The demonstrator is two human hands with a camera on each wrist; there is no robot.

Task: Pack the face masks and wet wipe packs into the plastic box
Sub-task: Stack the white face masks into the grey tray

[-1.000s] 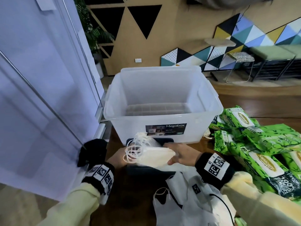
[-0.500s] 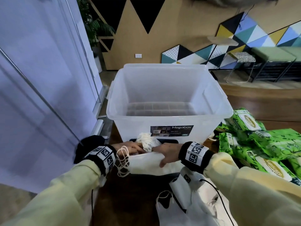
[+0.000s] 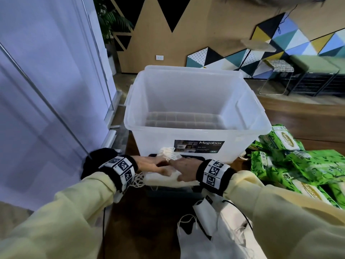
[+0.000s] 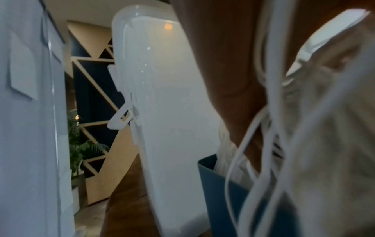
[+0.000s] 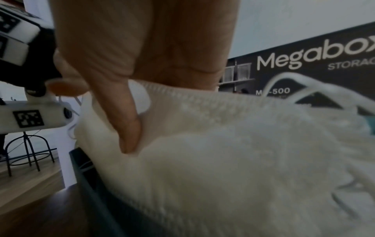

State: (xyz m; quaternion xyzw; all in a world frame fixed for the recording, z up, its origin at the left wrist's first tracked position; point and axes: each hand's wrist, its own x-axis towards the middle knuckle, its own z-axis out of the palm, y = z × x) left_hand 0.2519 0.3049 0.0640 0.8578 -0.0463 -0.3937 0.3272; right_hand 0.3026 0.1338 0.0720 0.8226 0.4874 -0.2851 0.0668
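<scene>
Both hands clasp a stack of face masks [image 3: 168,179] over a dark bin [image 4: 221,189]; left hand [image 3: 149,163] and right hand [image 3: 183,168] curl round it, just before the empty plastic box [image 3: 196,128]; best lifted level, loops gathered; wet wipe packs [image 3: 298,165] wait rightward.
</scene>
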